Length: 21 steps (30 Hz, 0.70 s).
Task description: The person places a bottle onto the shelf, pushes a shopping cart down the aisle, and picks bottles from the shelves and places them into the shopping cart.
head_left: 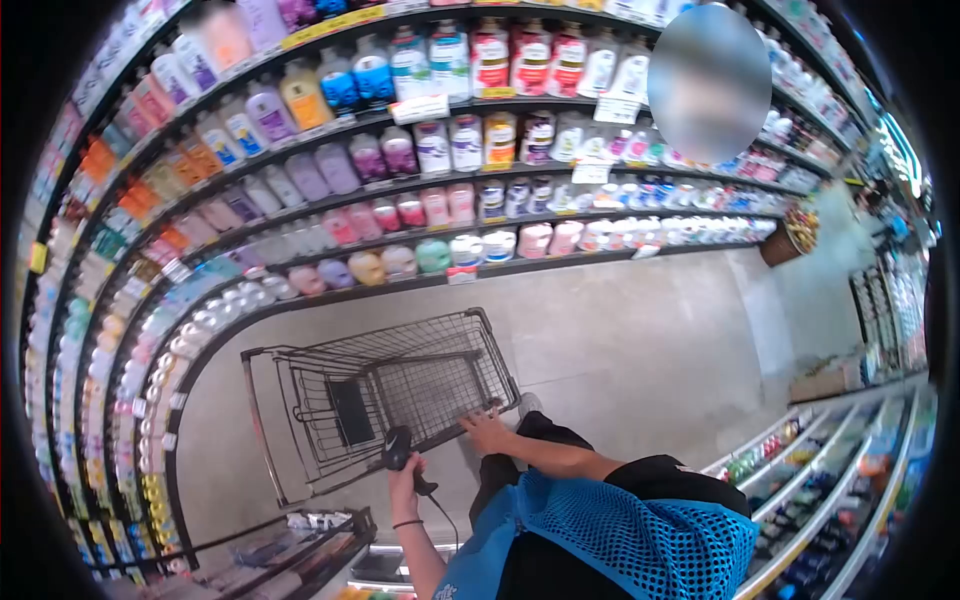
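Observation:
My left hand point(404, 482), with a dark band at its wrist, is closed around a black handheld device point(397, 447) with a cable hanging down. The device is over the near left side of a dark wire shopping cart point(425, 390). My right hand point(484, 431) lies at the cart's near rim, its fingers bent over the edge. No goods show inside the cart; a dark flat panel point(350, 411) is in its left part. My forearms come from the bottom, beside a blue mesh vest point(620, 525).
Curved shelves point(400, 190) full of colourful bottles run along the left and far side. More shelving point(840, 500) stands at the lower right, and a rack point(290, 565) at the lower left. A round basket point(785, 243) stands far right on the grey floor point(620, 330).

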Each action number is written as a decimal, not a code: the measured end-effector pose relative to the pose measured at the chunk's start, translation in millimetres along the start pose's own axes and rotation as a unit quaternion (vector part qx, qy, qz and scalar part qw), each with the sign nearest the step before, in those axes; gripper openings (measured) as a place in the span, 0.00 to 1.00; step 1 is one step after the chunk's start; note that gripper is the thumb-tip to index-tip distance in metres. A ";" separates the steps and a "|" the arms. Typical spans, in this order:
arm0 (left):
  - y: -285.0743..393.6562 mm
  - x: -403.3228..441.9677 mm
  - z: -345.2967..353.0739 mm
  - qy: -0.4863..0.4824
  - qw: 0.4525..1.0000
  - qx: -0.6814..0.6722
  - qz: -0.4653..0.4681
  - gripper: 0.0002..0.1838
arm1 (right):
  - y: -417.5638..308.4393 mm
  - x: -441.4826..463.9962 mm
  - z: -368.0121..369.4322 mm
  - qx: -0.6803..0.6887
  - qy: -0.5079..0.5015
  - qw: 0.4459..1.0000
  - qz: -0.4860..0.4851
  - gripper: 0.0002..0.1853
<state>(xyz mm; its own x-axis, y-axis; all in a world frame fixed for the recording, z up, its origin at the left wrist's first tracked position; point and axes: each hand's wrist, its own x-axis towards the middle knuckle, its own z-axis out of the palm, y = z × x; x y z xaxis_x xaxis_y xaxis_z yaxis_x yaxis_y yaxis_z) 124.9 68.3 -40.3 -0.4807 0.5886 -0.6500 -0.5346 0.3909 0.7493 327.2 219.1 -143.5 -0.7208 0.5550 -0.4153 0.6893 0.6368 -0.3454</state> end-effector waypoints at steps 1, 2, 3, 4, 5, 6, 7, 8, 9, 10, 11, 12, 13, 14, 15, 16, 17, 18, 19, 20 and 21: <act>2.7 4.1 1.8 -0.006 1.000 -0.004 -0.005 0.10 | 0.2 -11.0 -4.9 0.001 0.004 1.000 0.017 0.33; 1.9 5.4 5.0 -0.019 1.000 0.000 -0.008 0.10 | -1.6 -25.9 -19.0 -0.017 -0.017 0.999 0.039 0.33; 0.1 4.1 3.0 -0.015 1.000 0.000 -0.011 0.11 | -0.7 -34.9 -19.7 -0.031 -0.040 0.997 0.059 0.34; 0.6 4.4 1.8 -0.011 1.000 0.002 -0.011 0.12 | 6.1 -41.6 -23.7 -0.025 -0.035 0.997 0.069 0.34; 0.4 4.7 1.0 -0.022 1.000 0.012 -0.012 0.12 | 20.4 -48.3 -19.6 -0.022 -0.023 0.996 0.086 0.34; -3.4 4.3 -0.3 -0.029 0.999 0.008 -0.018 0.12 | 33.2 -54.1 -11.4 -0.017 -0.011 0.994 0.104 0.34; -6.0 3.8 -1.2 -0.039 0.999 0.009 -0.024 0.12 | 43.8 -57.7 -2.7 -0.003 -0.002 0.992 0.122 0.34; -9.5 3.9 -0.1 -0.052 0.998 0.008 -0.026 0.11 | 58.2 -62.2 2.8 0.005 0.014 0.988 0.152 0.31; -14.3 4.1 1.5 -0.077 0.996 0.030 -0.027 0.11 | 75.5 -67.8 10.4 0.015 0.031 0.982 0.187 0.29; -18.2 4.6 5.0 -0.081 0.995 0.030 -0.042 0.11 | 91.3 -69.0 23.0 0.019 0.037 0.976 0.216 0.28; -17.6 5.8 17.1 -0.084 0.994 0.031 -0.056 0.11 | 104.9 -73.0 33.8 0.033 0.051 0.968 0.244 0.28; -12.4 3.0 36.0 -0.106 0.991 0.053 -0.056 0.11 | 117.9 -75.8 39.9 0.028 0.066 0.963 0.261 0.29; -4.2 -7.6 53.4 -0.104 0.990 0.073 -0.067 0.11 | 128.6 -79.8 42.1 0.021 0.081 0.958 0.275 0.29; 2.7 -14.6 69.9 -0.098 0.988 0.091 -0.076 0.10 | 137.7 -88.6 36.9 0.033 0.094 0.952 0.290 0.29; 6.9 -16.9 86.7 -0.109 0.986 0.107 -0.070 0.10 | 144.9 -100.3 29.9 0.031 0.078 0.954 0.288 0.34; 10.3 -20.0 104.9 -0.150 0.980 0.114 -0.069 0.10 | 151.2 -111.7 23.8 0.029 0.060 0.957 0.283 0.39; 13.6 -23.9 124.7 -0.189 0.972 0.119 -0.070 0.10 | 158.7 -122.1 19.6 0.039 0.066 0.954 0.290 0.39; 19.9 -32.5 149.9 -0.193 0.969 0.133 -0.083 0.10 | 168.3 -133.8 18.4 0.047 0.089 0.957 0.273 0.44; 19.6 -37.0 172.4 -0.198 0.966 0.143 -0.084 0.10 | 178.0 -147.1 19.0 0.055 0.112 0.959 0.255 0.49; 18.4 -40.1 194.1 -0.206 0.961 0.170 -0.066 0.10 | 190.2 -156.5 21.7 0.062 0.112 0.957 0.261 0.49; 15.8 -43.7 213.6 -0.211 0.957 0.195 -0.049 0.11 | 201.1 -163.8 24.6 0.075 0.138 0.955 0.251 0.52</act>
<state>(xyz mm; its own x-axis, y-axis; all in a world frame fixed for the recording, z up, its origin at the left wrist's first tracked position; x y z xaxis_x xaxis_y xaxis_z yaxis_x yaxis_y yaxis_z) 286.0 200.0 27.0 -0.0747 0.7368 -0.6720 -0.2227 0.6445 0.7315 585.6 243.1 -165.7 -0.2742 0.9031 -0.3304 0.9408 0.1806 -0.2869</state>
